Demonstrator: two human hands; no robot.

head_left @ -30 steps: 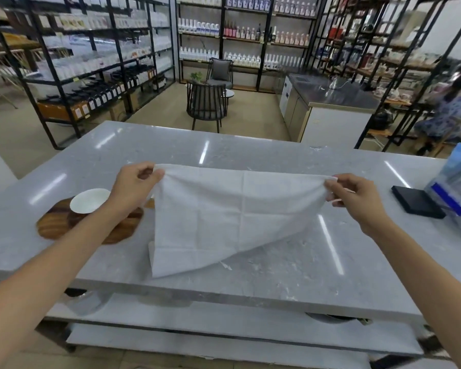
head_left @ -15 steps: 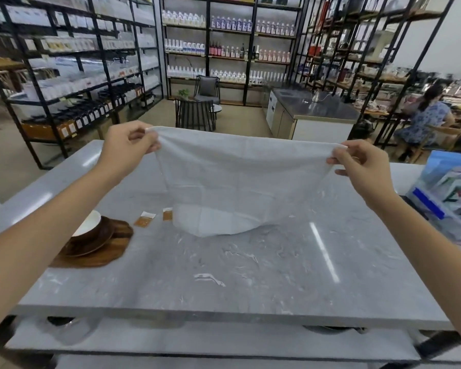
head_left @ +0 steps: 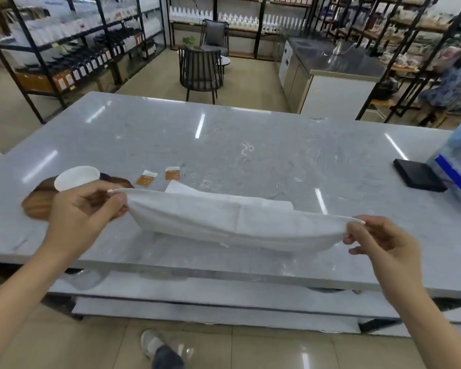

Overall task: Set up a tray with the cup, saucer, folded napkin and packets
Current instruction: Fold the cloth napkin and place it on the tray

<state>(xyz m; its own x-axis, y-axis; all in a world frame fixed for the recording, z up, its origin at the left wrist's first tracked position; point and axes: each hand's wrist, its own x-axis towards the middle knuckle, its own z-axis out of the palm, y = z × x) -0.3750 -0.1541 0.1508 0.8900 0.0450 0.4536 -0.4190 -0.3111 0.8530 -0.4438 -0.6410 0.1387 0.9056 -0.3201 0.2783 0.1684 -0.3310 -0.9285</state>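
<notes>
Left hand (head_left: 83, 209): thumb and fingers pinch one end of the white napkin (head_left: 234, 222). Right hand (head_left: 378, 241): thumb and forefinger pinch the opposite end; the remaining fingers are loosely curled and hold nothing else. Both grips are closed on cloth.

Change: half a second ago the napkin hung as a tall open sheet, raised in front of the person. It has now been brought down and forward, and it spans the two grips as a long, shallow band with layers lying over one another. A corner (head_left: 176, 186) of the cloth trails behind on the worktop (head_left: 250, 145). Judgement: the first fold is being formed; the napkin is not yet flat or creased, so the folding step is incomplete.

Position relative to the grips: the cloth sags between the hands, and its lower edge appears to touch the worktop near the front edge.

Beyond the left hand, partly hidden by it, the wooden tray (head_left: 35, 206) carries a white saucer (head_left: 76, 177). Two packets (head_left: 157, 177) lie on the worktop just beside the tray, not on it. No cup can be identified.
</notes>
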